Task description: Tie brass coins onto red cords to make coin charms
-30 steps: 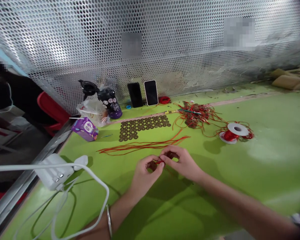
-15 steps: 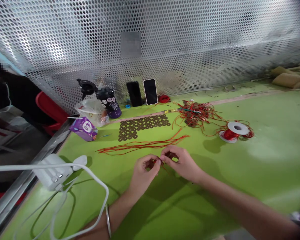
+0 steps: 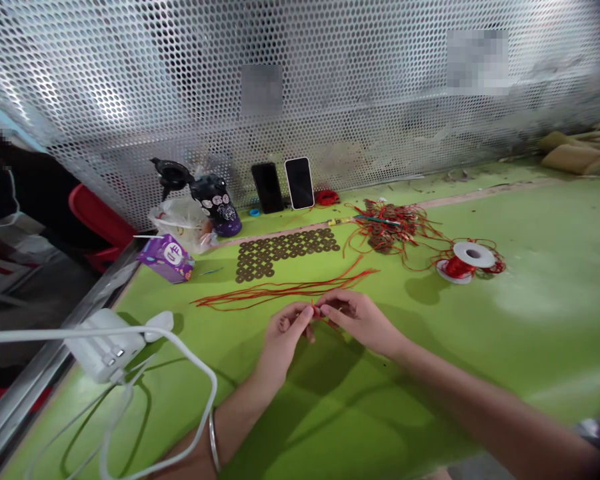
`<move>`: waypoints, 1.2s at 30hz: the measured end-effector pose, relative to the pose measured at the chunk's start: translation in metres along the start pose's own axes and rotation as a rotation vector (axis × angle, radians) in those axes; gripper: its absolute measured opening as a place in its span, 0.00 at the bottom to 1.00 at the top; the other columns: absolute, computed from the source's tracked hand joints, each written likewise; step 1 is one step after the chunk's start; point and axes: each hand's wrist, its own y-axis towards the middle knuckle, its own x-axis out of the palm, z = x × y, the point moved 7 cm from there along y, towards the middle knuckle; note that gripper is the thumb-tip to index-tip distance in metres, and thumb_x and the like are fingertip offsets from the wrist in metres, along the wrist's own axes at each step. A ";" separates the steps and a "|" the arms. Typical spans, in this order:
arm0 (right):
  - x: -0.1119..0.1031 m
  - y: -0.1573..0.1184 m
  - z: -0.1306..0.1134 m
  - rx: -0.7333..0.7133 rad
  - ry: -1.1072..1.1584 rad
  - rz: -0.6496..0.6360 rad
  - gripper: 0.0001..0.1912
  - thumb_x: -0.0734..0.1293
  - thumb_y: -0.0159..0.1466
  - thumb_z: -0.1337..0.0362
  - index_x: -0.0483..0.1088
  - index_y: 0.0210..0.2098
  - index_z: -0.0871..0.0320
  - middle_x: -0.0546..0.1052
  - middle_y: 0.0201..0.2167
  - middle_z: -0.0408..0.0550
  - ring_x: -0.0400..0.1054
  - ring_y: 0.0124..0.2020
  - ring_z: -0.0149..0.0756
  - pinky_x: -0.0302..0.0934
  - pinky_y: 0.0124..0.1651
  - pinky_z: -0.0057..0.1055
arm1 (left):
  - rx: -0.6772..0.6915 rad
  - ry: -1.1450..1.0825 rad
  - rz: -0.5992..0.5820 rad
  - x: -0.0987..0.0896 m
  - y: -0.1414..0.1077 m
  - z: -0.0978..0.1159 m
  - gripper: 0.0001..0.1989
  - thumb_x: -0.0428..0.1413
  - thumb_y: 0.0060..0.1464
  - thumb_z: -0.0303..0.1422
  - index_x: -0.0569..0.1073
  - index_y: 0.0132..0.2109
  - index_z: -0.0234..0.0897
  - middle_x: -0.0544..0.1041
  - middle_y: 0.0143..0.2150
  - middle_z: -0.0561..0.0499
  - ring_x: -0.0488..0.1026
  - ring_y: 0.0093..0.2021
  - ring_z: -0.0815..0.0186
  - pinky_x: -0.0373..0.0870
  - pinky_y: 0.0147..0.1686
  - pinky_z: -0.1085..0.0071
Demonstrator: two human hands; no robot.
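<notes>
Both my hands meet over the green table, pinching a short stretch of red cord (image 3: 316,311) between them. My left hand (image 3: 287,333) is closed, thumb pressed on the cord against the forefinger. My right hand (image 3: 357,319) pinches the same cord just to the right; a thin end trails below its fingers. Whether a coin is on the cord is hidden by my fingers. Just beyond lies a bundle of cut red cords (image 3: 285,291). Behind it, round brown coins with holes (image 3: 280,250) are laid out in rows.
At the right stand a spool of red cord (image 3: 463,263) and a tangled pile of corded coins (image 3: 393,223). Two phones (image 3: 299,183) lean on the perforated metal wall. A purple carton (image 3: 167,259), a dark bottle (image 3: 220,207) and a white charger with cables (image 3: 105,343) are at left.
My left hand has shifted slightly up and left, its thumb now higher on the cord. A bit of red cord shows above the fingertips. My right hand stays nearly in place.
</notes>
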 end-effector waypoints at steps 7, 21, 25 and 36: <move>0.005 0.002 0.004 0.061 0.186 -0.092 0.13 0.65 0.60 0.55 0.68 0.30 0.60 0.68 0.23 0.42 0.60 0.23 0.27 0.56 0.26 0.25 | 0.009 -0.024 -0.059 0.004 0.000 -0.001 0.13 0.62 0.46 0.41 0.75 0.30 0.35 0.73 0.25 0.55 0.66 0.20 0.73 0.67 0.21 0.76; 0.000 0.001 0.000 -0.007 0.107 -0.039 0.12 0.64 0.62 0.56 0.67 0.35 0.60 0.67 0.24 0.41 0.60 0.25 0.29 0.56 0.28 0.26 | 0.017 0.106 -0.043 0.001 0.004 -0.002 0.17 0.62 0.44 0.46 0.74 0.30 0.34 0.71 0.24 0.55 0.65 0.19 0.73 0.66 0.21 0.75; -0.003 0.001 -0.004 -0.065 0.017 0.009 0.09 0.65 0.62 0.60 0.70 0.37 0.60 0.73 0.29 0.46 0.66 0.30 0.33 0.60 0.33 0.29 | 0.024 0.172 -0.101 0.006 0.000 -0.002 0.17 0.61 0.45 0.45 0.74 0.31 0.33 0.71 0.25 0.54 0.66 0.21 0.72 0.65 0.21 0.76; -0.009 0.000 -0.008 -0.091 -0.019 0.089 0.08 0.64 0.61 0.61 0.69 0.32 0.59 0.72 0.26 0.45 0.66 0.27 0.31 0.60 0.31 0.28 | 0.030 0.292 -0.188 0.010 -0.002 -0.008 0.15 0.56 0.52 0.43 0.71 0.32 0.33 0.67 0.23 0.55 0.63 0.21 0.72 0.62 0.22 0.76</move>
